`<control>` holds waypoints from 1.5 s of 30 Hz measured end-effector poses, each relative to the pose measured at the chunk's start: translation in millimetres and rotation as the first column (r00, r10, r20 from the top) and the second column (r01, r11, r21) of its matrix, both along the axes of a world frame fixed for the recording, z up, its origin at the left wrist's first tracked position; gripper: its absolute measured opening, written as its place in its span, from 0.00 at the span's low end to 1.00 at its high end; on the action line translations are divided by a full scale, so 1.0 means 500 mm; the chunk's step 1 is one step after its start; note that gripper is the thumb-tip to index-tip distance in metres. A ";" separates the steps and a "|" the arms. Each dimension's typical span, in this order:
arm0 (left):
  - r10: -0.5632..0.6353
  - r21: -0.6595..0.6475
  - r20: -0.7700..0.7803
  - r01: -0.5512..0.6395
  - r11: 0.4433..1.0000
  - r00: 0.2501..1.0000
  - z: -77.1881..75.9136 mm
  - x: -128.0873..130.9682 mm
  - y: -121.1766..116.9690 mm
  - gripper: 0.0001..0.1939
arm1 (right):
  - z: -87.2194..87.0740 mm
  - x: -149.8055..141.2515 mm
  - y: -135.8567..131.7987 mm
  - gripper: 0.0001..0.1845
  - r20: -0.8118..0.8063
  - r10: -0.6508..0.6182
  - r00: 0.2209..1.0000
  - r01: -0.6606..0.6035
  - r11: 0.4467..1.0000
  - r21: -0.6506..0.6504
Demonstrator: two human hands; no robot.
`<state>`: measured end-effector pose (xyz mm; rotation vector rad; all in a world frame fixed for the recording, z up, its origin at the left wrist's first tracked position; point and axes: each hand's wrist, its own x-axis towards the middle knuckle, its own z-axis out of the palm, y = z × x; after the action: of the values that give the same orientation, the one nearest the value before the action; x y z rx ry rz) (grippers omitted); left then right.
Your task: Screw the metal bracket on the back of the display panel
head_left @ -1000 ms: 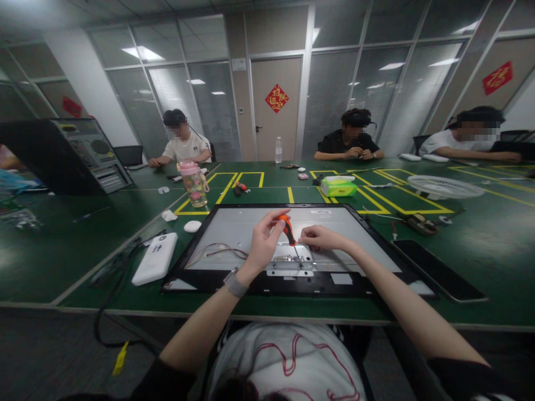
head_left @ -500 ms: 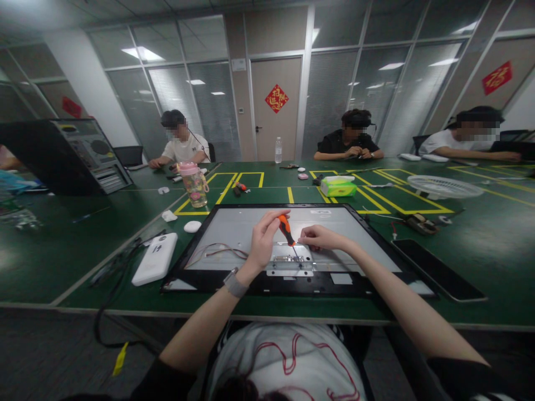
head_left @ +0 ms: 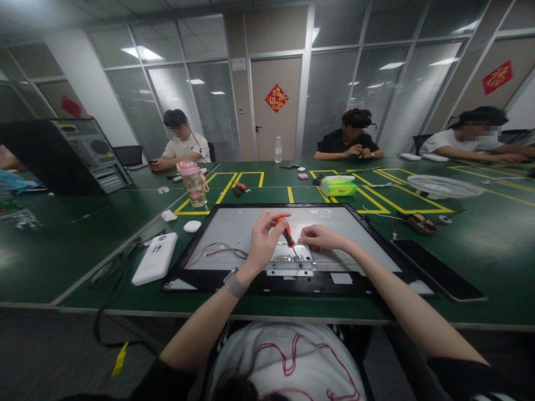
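An orange-and-black screwdriver (head_left: 287,234) leans over a metal bracket (head_left: 289,273), its shaft pointing down at the bracket's right part. My left hand (head_left: 264,236) has its thumb and fingers around the handle, with one finger stretched over the handle's end. Just right of the shaft, my right hand (head_left: 320,238) is closed, fingers curled and pinched together; whether something small sits between the fingertips is hidden. Beneath both hands lies a flat display panel (head_left: 359,245) with a grey back and black frame. Thin wires (head_left: 221,250) run across its left side.
Left of the panel are a white power bank (head_left: 155,259), a white round case (head_left: 192,226) and a pink-lidded bottle (head_left: 194,186). A black phone (head_left: 437,270) lies right. Beyond are a green tissue pack (head_left: 338,186), a white fan grille (head_left: 445,186), a computer case (head_left: 90,156) and several seated people.
The screwdriver handle has shifted slightly down and left within my left hand. My right hand stays in place. Across the table, the left person's hand has drawn back and the far-right person's arms have moved.
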<state>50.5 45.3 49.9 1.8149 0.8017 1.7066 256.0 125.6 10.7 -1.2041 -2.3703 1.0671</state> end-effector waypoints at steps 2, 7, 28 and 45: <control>-0.005 -0.007 0.003 0.005 1.000 1.000 0.002 -0.001 0.000 0.11 | -0.001 0.001 0.001 0.24 0.001 0.000 1.000 0.000 1.000 0.003; -0.049 -0.038 0.019 0.050 0.998 0.999 0.005 -0.003 -0.002 0.13 | -0.002 0.001 0.000 0.24 0.006 -0.012 1.000 0.012 1.000 0.000; -0.049 -0.057 0.051 0.052 0.997 0.998 0.008 -0.001 -0.006 0.13 | -0.004 0.002 0.003 0.23 -0.012 -0.020 1.000 0.020 1.000 0.000; -0.039 -0.018 -0.013 0.039 0.999 0.999 0.004 -0.003 -0.001 0.15 | -0.004 0.002 0.003 0.23 -0.009 -0.007 1.000 0.007 1.000 0.004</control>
<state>48.9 44.7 52.1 1.8201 0.7801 1.6590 257.0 127.1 8.6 -1.2033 -2.3584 1.0629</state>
